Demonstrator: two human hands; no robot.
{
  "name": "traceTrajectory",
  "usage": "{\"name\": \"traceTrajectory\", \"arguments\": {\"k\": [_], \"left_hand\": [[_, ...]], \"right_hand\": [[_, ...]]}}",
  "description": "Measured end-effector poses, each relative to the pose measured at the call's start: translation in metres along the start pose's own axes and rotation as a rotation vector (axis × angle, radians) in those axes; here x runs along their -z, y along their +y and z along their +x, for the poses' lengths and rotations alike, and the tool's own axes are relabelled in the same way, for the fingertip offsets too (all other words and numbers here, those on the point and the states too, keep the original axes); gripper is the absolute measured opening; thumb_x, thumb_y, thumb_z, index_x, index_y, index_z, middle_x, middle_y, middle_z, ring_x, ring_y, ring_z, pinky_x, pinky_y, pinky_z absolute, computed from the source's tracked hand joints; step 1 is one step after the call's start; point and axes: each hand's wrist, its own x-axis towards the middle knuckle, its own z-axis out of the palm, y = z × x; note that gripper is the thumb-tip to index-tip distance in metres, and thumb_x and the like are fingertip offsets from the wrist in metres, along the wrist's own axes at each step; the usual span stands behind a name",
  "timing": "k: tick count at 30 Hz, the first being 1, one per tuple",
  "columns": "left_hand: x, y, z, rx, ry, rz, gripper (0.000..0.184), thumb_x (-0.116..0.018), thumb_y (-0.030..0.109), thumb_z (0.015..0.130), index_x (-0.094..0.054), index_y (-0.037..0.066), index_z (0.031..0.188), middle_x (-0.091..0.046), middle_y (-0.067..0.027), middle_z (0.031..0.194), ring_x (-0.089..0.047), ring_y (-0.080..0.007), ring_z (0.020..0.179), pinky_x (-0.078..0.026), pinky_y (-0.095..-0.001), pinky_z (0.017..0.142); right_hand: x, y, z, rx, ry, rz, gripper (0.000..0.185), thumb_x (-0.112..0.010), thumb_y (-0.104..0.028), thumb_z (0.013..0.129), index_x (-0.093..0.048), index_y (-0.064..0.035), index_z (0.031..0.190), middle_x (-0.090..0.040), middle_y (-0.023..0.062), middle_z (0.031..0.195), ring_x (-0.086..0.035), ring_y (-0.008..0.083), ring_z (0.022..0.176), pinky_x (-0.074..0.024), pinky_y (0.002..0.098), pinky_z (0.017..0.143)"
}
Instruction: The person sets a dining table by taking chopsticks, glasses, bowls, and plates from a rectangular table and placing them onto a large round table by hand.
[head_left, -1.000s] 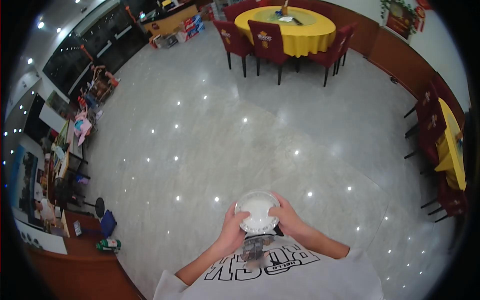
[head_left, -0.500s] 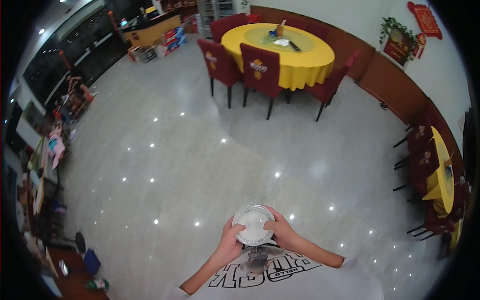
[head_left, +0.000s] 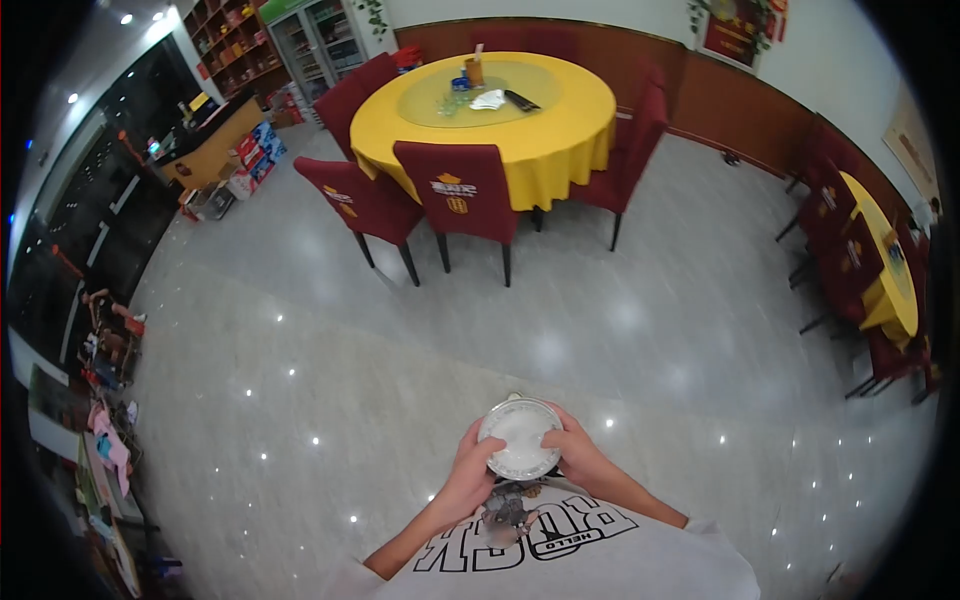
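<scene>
A restaurant dining room — yellow-draped round table (head_left: 380,125), matching red chairs (head_left: 455,190), drinks fridge (head_left: 318,45).

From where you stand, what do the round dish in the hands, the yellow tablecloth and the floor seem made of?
Round dish: pale, shiny, with a patterned rim; perhaps glazed ceramic, though plastic or metal is possible. Yellow tablecloth: smooth fabric, it seems, hanging in folds. Floor: probably polished tile or stone, mirroring lights as bright spots.

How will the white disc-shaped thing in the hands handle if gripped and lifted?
The disc is probably stiff: its rim looks round and flat between both hands. Its shiny face could be slippery. Weight: can't tell.
</scene>
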Motion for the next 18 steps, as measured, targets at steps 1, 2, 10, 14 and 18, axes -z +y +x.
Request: {"name": "traceTrajectory", "arguments": {"k": [1,2,10,14,18], "left_hand": [[0.004,0.017,0.015,-0.024,0.015,-0.037,0.053,-0.051,-0.001,0.076,-0.038,-0.001,0.128,-0.052,-0.0158,0.118,-0.054,-0.0260,0.109,-0.046,-0.0380,0.094],[0.003,0.039,0.031,-0.054,0.029,-0.051,0.053,-0.051,-0.001,0.076,-0.038,-0.001,0.128,-0.052,-0.0158,0.118,-0.054,-0.0260,0.109,-0.046,-0.0380,0.094],[0.044,0.188,0.112,-0.341,0.356,-0.218,0.053,-0.048,-0.002,0.074,-0.040,-0.002,0.127,-0.053,-0.0170,0.117,-0.054,-0.0273,0.111,-0.045,-0.0389,0.095],[0.075,0.235,0.156,-0.403,0.398,-0.310,0.053,-0.047,0.002,0.073,-0.041,-0.003,0.126,-0.054,-0.0182,0.118,-0.055,-0.0289,0.110,-0.046,-0.0394,0.095],[0.148,0.278,0.226,-0.231,0.307,-0.331,0.052,-0.046,0.002,0.074,-0.041,-0.005,0.125,-0.053,-0.0189,0.118,-0.054,-0.0297,0.110,-0.046,-0.0406,0.095]], "right_hand": [[-0.009,-0.005,0.029,-0.033,-0.025,0.001,0.068,-0.047,0.005,0.065,-0.040,-0.0004,0.132,-0.053,0.0140,0.120,-0.052,0.0234,0.112,-0.0428,0.0333,0.096],[-0.022,-0.019,0.061,-0.055,-0.062,-0.009,0.068,-0.048,0.004,0.063,-0.041,0.0002,0.130,-0.054,0.0134,0.119,-0.053,0.0227,0.111,-0.0443,0.0334,0.095],[-0.142,-0.088,0.270,-0.194,-0.471,-0.272,0.069,-0.051,0.003,0.064,-0.041,-0.0005,0.132,-0.053,0.0125,0.123,-0.051,0.0235,0.115,-0.0397,0.0341,0.099],[-0.184,-0.095,0.333,-0.280,-0.443,-0.426,0.067,-0.048,0.001,0.068,-0.038,-0.0009,0.134,-0.052,0.0127,0.123,-0.051,0.0213,0.115,-0.0397,0.0311,0.098],[-0.198,-0.072,0.430,-0.349,-0.364,-0.307,0.066,-0.047,0.002,0.070,-0.037,-0.0001,0.134,-0.050,0.0140,0.125,-0.050,0.0216,0.115,-0.0398,0.0304,0.098]]}}
